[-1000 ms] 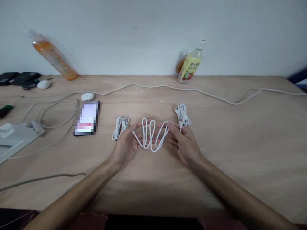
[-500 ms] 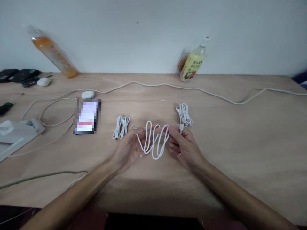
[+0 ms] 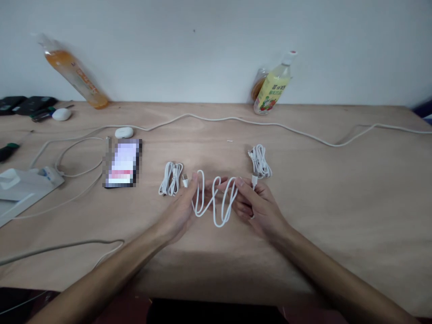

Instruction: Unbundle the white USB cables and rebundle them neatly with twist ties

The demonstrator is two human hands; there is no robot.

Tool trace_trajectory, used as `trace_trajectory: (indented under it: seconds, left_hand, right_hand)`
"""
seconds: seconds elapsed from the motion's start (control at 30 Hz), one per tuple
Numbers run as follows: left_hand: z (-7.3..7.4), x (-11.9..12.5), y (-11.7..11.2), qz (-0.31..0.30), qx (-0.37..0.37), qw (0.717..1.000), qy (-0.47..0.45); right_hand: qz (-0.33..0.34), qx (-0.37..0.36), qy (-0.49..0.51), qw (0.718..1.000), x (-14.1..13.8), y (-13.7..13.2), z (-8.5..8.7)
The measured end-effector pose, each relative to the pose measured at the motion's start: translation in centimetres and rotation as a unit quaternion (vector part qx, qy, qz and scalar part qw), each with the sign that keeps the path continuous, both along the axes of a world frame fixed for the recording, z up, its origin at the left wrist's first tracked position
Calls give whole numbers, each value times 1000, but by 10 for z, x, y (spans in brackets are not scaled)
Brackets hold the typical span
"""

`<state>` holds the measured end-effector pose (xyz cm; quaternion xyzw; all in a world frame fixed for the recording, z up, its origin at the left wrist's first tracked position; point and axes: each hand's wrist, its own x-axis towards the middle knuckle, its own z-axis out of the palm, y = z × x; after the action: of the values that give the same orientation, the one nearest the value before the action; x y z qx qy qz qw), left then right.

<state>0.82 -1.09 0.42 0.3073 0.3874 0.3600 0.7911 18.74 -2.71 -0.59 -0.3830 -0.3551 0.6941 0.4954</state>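
Note:
Between my two hands hangs a white USB cable [image 3: 216, 211], gathered in loose zigzag loops above the table. My left hand [image 3: 180, 209] grips the cable's left loops between thumb and fingers, and a USB plug [image 3: 185, 181] sticks up beside its thumb. My right hand [image 3: 258, 204] pinches the right loops under its thumb, with another white connector [image 3: 254, 181] showing above the fingers. Behind my left hand lies a bundled white cable [image 3: 171, 178]. A second bundled white cable [image 3: 259, 160] rests beyond my right hand.
A phone [image 3: 123, 163] and a white case [image 3: 124, 132] lie to the left. One long white cord [image 3: 232, 119] crosses the wooden table [image 3: 337, 202]. An orange drink bottle [image 3: 76, 78] and a yellow-labelled bottle [image 3: 274, 85] lean against the wall.
My left hand has turned, its thumb now upright against the cable, and the left loops shifted left. The USB plug by that hand shows more clearly. My right hand barely moved.

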Motion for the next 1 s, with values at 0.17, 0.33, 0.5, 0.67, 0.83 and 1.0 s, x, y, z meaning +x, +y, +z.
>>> trace_trajectory:
  seconds: [0.17,0.33,0.5,0.67,0.83,1.0]
  left_hand:
    - [-1,-2,2,-21,-27,999,-39]
    - [-2,-5,4,-27,-33,996,-84]
    - [0,-6,5,-35,-38,993,-109]
    - [1,-7,6,-35,-44,991,-125]
    - [0,-8,7,-15,-59,991,-122]
    - [0,-9,9,8,-63,991,-114]
  right_hand:
    - [-76,7,-67,995,3,5,0]
    - [-113,9,-125,986,6,9,1]
    - [-145,26,-161,976,10,12,1]
    - [-133,30,-199,970,12,12,0]
    - [-125,11,-203,971,11,12,-2]
    - [-127,14,-203,971,10,12,0]
